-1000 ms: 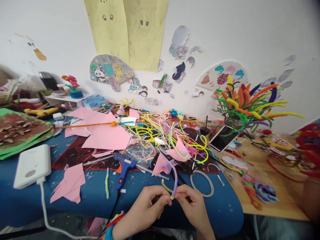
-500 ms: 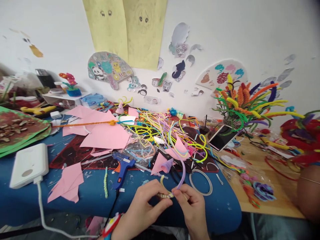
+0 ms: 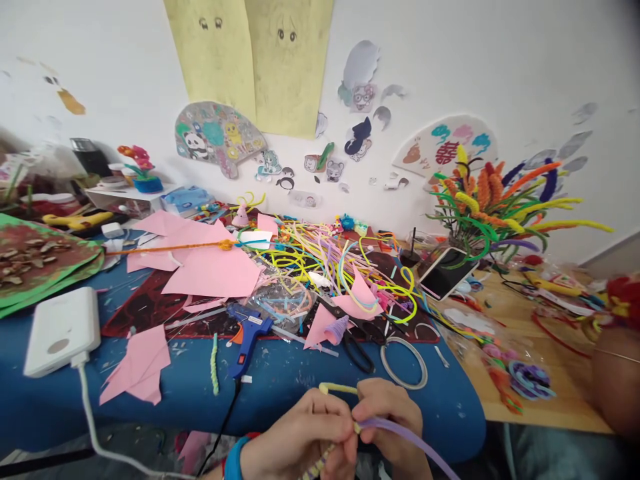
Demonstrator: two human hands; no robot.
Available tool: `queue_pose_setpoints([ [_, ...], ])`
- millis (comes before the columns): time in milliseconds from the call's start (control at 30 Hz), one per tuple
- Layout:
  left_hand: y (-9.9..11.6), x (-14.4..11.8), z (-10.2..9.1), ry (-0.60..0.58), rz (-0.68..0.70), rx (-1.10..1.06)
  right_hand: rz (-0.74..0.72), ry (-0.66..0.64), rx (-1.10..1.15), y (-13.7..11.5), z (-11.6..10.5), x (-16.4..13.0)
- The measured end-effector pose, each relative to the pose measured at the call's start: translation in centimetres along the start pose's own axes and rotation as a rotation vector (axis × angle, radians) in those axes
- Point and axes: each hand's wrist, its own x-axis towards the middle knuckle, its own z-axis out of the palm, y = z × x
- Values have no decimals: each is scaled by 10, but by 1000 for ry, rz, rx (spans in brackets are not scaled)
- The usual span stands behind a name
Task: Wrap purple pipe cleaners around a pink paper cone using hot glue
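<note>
At the bottom middle, my left hand and my right hand meet over the front edge of the blue table. Together they pinch a yellow pipe cleaner and a purple pipe cleaner where the two join. The yellow one loops up above my fingers. The purple one runs down to the right, out of the picture. My left wrist wears a blue band.
A blue glue gun, black scissors, a white ring and pink paper scraps lie just beyond my hands. Behind them is a pile of pipe cleaners. A white power bank is left, a phone right.
My hands have dropped lower and closer to me. The purple pipe cleaner, which stood up in an arc, now points down to the right. The view tilted slightly.
</note>
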Motion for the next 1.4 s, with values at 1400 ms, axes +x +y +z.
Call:
queue_pose_setpoints([
  [1400, 4, 4, 1, 581, 853, 2037, 718, 26, 138, -8, 0, -3],
])
